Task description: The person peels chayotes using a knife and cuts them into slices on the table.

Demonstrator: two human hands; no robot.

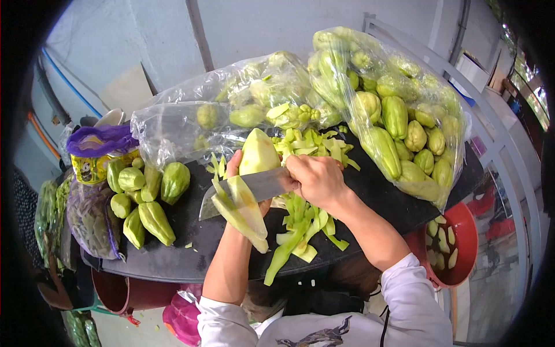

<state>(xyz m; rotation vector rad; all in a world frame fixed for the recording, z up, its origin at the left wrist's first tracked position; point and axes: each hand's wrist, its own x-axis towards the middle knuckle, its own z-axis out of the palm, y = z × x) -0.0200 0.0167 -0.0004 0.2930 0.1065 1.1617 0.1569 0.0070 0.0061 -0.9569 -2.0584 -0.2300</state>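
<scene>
My left hand point(233, 168) is wrapped round a peeled, pale green chayote point(258, 153) near the middle of the view, its fingers partly hidden behind it. The handle of a wide-bladed knife point(248, 189) is in my closed right hand point(318, 180). The blade points left and lies across the chayote, just below its upper part. Cut pale pieces point(245, 211) hang at the blade, over my left wrist. Green peelings point(300, 225) lie in a heap behind and below my right hand on the black table point(191, 254).
Whole chayotes point(153, 222) and a purple net bag point(92, 217) sit at the left. Clear bags of chayotes point(396, 121) stand along the back and right. Below the right edge, a red bucket point(469, 243) holds cut pieces. A metal rail point(509, 150) runs at the right.
</scene>
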